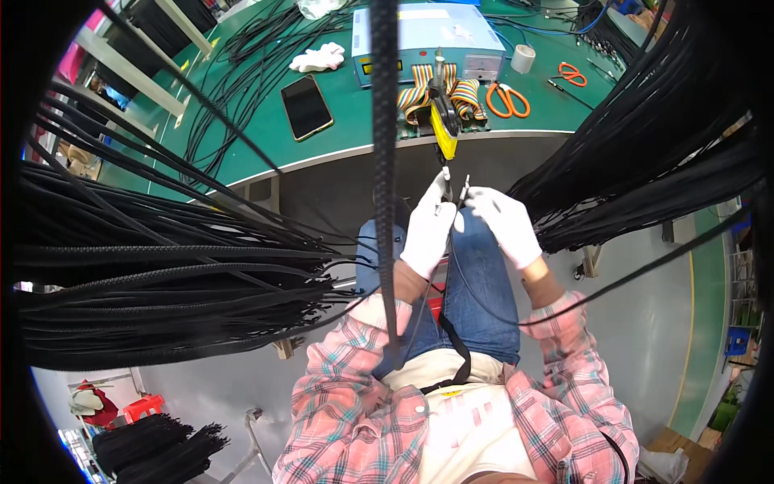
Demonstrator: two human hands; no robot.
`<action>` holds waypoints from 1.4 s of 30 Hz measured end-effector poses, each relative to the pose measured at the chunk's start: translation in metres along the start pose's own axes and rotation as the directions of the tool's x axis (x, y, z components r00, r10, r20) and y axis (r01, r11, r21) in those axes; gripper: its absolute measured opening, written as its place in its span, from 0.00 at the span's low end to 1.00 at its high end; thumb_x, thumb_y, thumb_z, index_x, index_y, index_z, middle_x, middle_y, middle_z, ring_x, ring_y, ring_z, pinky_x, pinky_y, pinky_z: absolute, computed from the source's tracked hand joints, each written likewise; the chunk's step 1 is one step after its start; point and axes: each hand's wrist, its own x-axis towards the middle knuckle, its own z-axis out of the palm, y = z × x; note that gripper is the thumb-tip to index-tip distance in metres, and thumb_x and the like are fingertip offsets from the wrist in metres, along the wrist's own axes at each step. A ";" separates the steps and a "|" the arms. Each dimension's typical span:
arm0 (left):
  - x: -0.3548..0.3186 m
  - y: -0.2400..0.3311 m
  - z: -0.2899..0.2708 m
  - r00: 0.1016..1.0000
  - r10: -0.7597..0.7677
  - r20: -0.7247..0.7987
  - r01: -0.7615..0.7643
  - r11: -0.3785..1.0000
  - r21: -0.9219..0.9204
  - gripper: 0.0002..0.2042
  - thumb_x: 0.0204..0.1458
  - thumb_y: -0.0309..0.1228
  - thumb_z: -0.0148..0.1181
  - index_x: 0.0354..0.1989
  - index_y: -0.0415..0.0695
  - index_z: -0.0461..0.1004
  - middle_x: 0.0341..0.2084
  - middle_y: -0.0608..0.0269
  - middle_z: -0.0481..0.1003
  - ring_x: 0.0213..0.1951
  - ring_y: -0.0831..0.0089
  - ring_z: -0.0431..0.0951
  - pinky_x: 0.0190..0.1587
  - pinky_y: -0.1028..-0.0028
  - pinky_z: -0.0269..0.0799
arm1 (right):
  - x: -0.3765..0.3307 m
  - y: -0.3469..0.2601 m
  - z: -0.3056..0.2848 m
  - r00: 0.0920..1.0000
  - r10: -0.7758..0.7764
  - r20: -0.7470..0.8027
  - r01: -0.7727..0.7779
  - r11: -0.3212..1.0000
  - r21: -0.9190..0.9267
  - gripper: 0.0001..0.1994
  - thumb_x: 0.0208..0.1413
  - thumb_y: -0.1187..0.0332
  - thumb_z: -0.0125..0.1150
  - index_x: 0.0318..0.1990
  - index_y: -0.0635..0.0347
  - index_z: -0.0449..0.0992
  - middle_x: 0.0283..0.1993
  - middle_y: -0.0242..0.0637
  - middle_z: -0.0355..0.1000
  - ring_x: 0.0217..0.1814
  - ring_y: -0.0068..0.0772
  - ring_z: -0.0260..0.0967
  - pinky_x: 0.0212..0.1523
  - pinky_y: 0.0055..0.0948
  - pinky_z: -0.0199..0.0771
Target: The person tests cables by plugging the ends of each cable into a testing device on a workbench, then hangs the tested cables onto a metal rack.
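Observation:
Both hands wear white gloves and meet over my lap, just below the edge of the green bench [322, 145]. My left hand [427, 230] pinches a thin black wire [468, 290] with its fingertips pointing up at a yellow-handled tool [443, 129] fixed at the bench edge. My right hand [504, 226] grips the same wire a little to the right, a short pale end sticking up from its fingers. The wire loops down across my jeans. A thick black braided sleeve [384, 161] hangs straight down just left of my left hand.
Heavy bundles of black braided cables hang at the left [161, 282] and right [645, 153]. On the bench lie a dark phone [306, 106], a grey machine box [427, 36], rainbow ribbon cables [415, 93], orange scissors [508, 98], a tape roll [523, 58] and a white cloth [318, 58].

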 end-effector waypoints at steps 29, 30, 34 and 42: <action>0.057 0.042 -0.025 0.918 0.234 -0.320 -0.094 0.913 0.397 0.10 0.57 0.29 0.52 0.40 0.38 0.78 0.16 0.66 0.72 0.16 0.80 0.67 0.21 0.80 0.60 | 0.054 0.009 0.004 0.947 0.321 0.010 -0.267 0.770 0.579 0.15 0.64 0.65 0.49 0.50 0.63 0.76 0.22 0.28 0.67 0.15 0.12 0.51 0.14 0.14 0.49; 0.058 0.041 -0.026 0.908 0.256 -0.331 -0.097 0.898 0.429 0.10 0.57 0.29 0.53 0.39 0.38 0.79 0.17 0.65 0.73 0.17 0.78 0.68 0.22 0.79 0.61 | 0.054 0.009 0.005 0.945 0.327 0.017 -0.277 0.771 0.574 0.15 0.64 0.64 0.50 0.50 0.63 0.76 0.22 0.28 0.67 0.15 0.12 0.51 0.14 0.14 0.49; 0.061 0.040 -0.025 0.873 0.345 -0.346 -0.103 0.823 0.559 0.10 0.56 0.30 0.54 0.36 0.37 0.79 0.19 0.63 0.75 0.18 0.74 0.70 0.23 0.77 0.64 | 0.055 0.007 0.007 0.944 0.330 0.017 -0.284 0.784 0.551 0.14 0.64 0.65 0.50 0.49 0.64 0.76 0.21 0.29 0.68 0.14 0.13 0.52 0.14 0.14 0.49; 0.071 0.044 -0.020 0.804 0.578 -0.137 -0.064 0.313 0.948 0.11 0.53 0.31 0.54 0.30 0.35 0.79 0.25 0.60 0.80 0.24 0.64 0.76 0.31 0.71 0.71 | 0.061 -0.007 0.010 0.945 0.306 -0.121 -0.267 0.928 0.262 0.12 0.62 0.66 0.50 0.42 0.63 0.78 0.18 0.31 0.70 0.11 0.17 0.56 0.13 0.16 0.53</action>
